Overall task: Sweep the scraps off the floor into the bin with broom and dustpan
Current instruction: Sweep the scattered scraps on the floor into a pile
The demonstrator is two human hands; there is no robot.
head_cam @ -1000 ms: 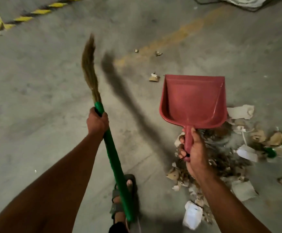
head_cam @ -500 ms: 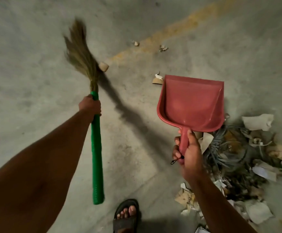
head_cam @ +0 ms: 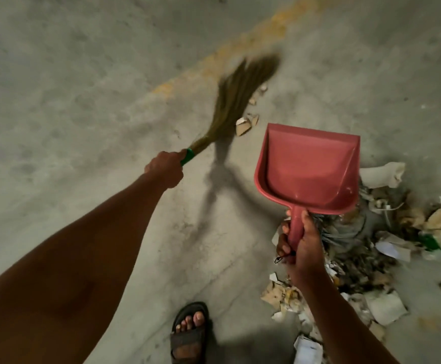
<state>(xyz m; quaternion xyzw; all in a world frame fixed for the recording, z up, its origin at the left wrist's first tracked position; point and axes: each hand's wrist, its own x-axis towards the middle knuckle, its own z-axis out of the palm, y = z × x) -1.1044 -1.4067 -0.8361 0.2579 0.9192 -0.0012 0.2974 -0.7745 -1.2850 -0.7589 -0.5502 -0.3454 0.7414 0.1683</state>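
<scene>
Gripping broom [head_cam: 236, 101] and dustpan [head_cam: 308, 172], both hands work bare concrete floor [head_cam: 69, 88] beside scraps [head_cam: 371, 245].

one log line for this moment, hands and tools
left hand grips green-handled grass broom, blurred beside loose cardboard scraps | right hand grips red plastic dustpan, empty, over scrap pile

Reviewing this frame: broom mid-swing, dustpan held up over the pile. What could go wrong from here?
1. The broom is blurred, mid-swing, right at the loose scraps; a hard stroke may scatter them instead of gathering them.
2. The dustpan, gripped by the right hand, looks lifted and empty, so nothing swept is caught yet.
3. The scrap pile lies beside the sandalled foot; a step could spread it.
</scene>
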